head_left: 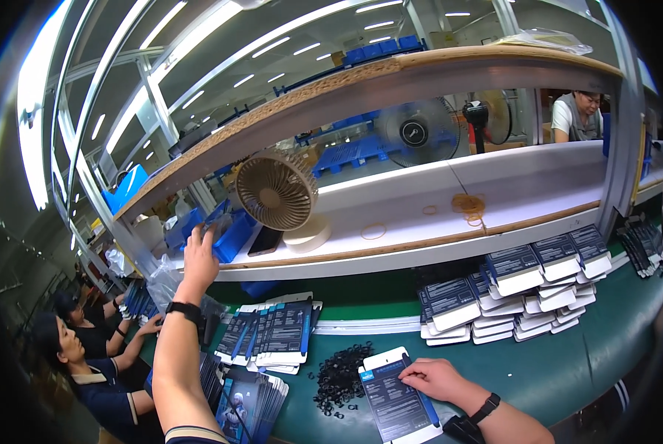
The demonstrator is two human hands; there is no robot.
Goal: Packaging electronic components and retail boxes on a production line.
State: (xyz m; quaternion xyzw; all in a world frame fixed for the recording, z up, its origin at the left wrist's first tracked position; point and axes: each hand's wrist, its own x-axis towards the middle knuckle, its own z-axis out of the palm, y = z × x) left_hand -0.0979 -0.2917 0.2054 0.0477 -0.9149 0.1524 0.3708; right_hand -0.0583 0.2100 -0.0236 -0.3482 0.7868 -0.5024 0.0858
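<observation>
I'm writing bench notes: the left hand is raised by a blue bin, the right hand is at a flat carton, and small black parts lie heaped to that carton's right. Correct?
Not quite: in the head view, the heaped small black parts lie to the left of the flat carton. The left hand is raised by a blue bin, and the right hand is at the carton.

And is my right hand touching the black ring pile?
Apart: the head view shows a flat carton between the right hand and the black ring pile.
</observation>
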